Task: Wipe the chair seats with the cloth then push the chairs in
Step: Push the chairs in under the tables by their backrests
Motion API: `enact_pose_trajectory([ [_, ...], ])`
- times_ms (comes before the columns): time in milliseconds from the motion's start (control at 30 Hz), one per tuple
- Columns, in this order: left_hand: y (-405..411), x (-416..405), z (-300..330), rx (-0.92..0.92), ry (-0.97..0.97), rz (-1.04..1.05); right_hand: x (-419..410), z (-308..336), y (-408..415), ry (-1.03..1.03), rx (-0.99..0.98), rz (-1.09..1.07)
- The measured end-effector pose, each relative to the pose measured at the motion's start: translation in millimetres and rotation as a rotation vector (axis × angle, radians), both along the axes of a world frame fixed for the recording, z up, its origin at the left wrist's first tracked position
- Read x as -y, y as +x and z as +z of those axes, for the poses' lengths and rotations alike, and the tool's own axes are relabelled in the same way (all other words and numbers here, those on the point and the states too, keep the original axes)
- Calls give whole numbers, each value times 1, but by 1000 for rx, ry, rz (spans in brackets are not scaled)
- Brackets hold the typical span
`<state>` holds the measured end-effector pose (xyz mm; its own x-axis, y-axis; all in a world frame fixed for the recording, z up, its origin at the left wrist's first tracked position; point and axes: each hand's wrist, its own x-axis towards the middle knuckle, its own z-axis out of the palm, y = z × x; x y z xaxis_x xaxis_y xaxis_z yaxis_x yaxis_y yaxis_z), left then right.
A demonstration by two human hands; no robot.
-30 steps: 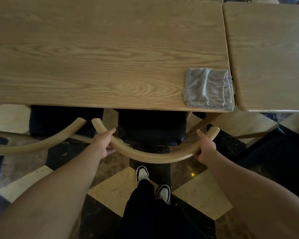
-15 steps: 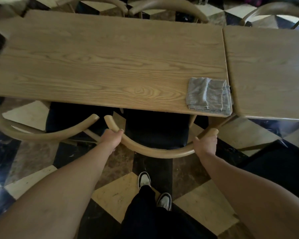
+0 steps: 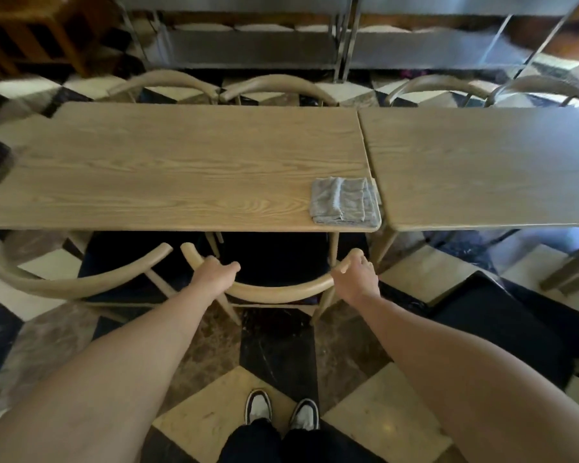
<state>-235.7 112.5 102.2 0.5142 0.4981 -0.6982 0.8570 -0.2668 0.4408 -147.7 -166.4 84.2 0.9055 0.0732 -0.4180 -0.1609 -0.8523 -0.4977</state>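
Bench (image 3: 181, 168): long pale wood top, butted at 3 o'clock against a second bench (image 3: 482, 168) of the same kind. Rigid, not part of the move.

Chair (image 3: 281, 290): at 6 o'clock of the bench edge, directly ahead of the person. Curved wooden back rail, dark seat (image 3: 274, 259) already mostly under the bench top. Judged stiff and moderately heavy; the legs look likely to drag or chatter on the polished checkered floor (image 3: 198, 426) rather than glide. The rail looks smooth, so a wrapped grip near both ends should keep the push straight and stop the chair yawing.

Neighbouring chair (image 3: 64, 282): at 9 o'clock of the first, rail tips near each other, apart. Also tucked in.

Cloth (image 3: 345, 202): grey, folded, soft and limp; lies on the bench's near right corner, at 1 o'clock from the held chair. Neither hand touches it.

Left hand (image 3: 214, 272): curled over the rail's left arm, thumb pointing toward the seat, gripping.

Right hand (image 3: 356, 275): fingers wrapped over the rail's right end, gripping.

Judgement: pushing-in step, close to finished for this chair.
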Motion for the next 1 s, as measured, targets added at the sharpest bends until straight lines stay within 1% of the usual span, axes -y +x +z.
enact_pose_trajectory([
  [133,1,37,32,32,164,-347,24,23,-27,-21,73,156],
  [233,-1,74,45,82,283,-648,44,31,-50,-104,81,310],
  [300,-10,104,50,123,344,-821,59,36,-74,-130,90,314],
  [367,-23,128,49,162,405,-923,67,40,-94,-132,110,306],
  [433,-38,154,42,215,418,-1015,83,42,-125,-122,108,263],
  [500,-52,179,31,233,347,-1081,106,43,-156,-111,67,180],
  [567,-67,209,22,219,276,-1168,136,41,-190,-124,20,64],
  [633,-79,238,15,211,249,-1240,169,39,-221,-158,-7,-43],
  [733,-95,292,10,258,221,-1336,226,43,-265,-186,-55,-206],
  [867,-104,381,18,310,253,-1512,307,57,-316,-182,-80,-426],
  [1000,-103,476,22,330,293,-1635,385,66,-352,-165,-66,-538],
])
